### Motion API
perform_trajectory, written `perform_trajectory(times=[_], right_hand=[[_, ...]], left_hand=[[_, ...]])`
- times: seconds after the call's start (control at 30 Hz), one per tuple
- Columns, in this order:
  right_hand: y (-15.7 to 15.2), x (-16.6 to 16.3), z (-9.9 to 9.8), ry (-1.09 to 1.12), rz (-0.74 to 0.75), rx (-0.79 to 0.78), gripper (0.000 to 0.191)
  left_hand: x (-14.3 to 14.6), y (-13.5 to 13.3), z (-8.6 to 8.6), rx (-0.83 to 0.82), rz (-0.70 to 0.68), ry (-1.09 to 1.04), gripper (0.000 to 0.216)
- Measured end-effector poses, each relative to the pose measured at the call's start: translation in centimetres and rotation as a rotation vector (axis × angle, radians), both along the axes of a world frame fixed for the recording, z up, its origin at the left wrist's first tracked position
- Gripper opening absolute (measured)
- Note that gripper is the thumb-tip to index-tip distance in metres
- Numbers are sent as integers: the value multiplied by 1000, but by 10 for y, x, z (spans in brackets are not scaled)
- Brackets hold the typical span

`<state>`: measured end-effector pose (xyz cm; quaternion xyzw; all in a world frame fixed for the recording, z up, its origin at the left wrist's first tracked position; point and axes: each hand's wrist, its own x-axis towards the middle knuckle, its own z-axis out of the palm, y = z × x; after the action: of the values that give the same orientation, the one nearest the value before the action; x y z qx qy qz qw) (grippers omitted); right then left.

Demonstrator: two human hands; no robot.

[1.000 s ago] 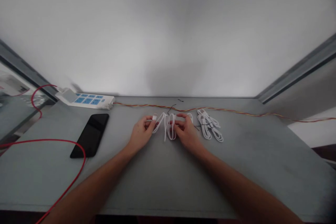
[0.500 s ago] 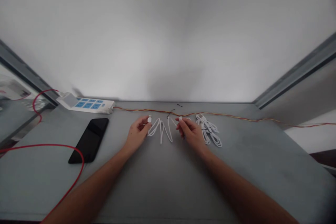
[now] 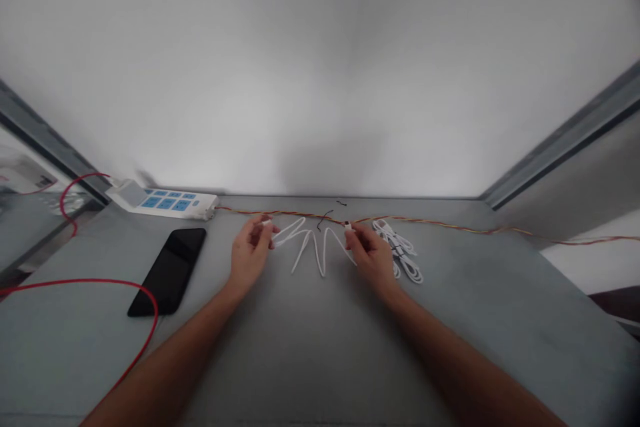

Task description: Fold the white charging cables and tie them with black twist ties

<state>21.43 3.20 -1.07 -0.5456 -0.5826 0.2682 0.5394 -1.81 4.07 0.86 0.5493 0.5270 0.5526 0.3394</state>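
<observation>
In the head view, just below the middle of the frame, the left hand (image 3: 249,255) is pinching one plug end of a white cable (image 3: 311,245) between thumb and fingertips, and the right hand (image 3: 371,255) is pinching the other end the same way. The hands are sitting apart, so the cable is hanging between them in loose zigzag folds that are resting on the grey desk (image 3: 310,347); holding it by the ends is probably what is letting the folds open out. Just right of the right hand, a bundle of coiled white cables (image 3: 403,252) is lying on the desk, partly hidden behind that hand. A twisted orange wire (image 3: 450,225) is running across the back, a small black tie (image 3: 325,217) is lying near it, and a black phone (image 3: 168,271) and a blue-socketed power strip (image 3: 163,200) are sitting at centre left. A red cord (image 3: 100,282) is looping out past the left and bottom edges. The plug types are too small to tell, and the forearms are cut off at the bottom edge.
</observation>
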Motion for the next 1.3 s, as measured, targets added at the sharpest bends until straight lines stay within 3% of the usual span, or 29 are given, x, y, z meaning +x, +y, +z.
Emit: perform_trajectory(times=[0.13,0.27,0.5,0.7,0.87,1.0,1.17,1.3], right_hand=[[5,9,3,-59,-147,49,40],[7,10,1,-93,-104,18,40],[-2,1,-5,-172,117,-2,30],[-3,1,-7,-182,165,-9,29],[-5,0,-7,-235,176,8,28],[-7,-1,-5,-307,183,24,26],[-8,0,-7,-385,174,25,28],[-7,1,-7,-388,183,33,27]], left_hand=[[-11,9,6,-198,83,-344,31],[-11,8,10,-350,16,-436,34],[5,1,0,-390,-177,-269,45],[1,5,-13,-293,-202,74,37],[2,2,-17,-216,-188,179,56],[5,-3,-17,-114,-208,428,32],[6,-6,-18,-23,-244,629,38],[5,-5,-16,-14,-245,695,30]])
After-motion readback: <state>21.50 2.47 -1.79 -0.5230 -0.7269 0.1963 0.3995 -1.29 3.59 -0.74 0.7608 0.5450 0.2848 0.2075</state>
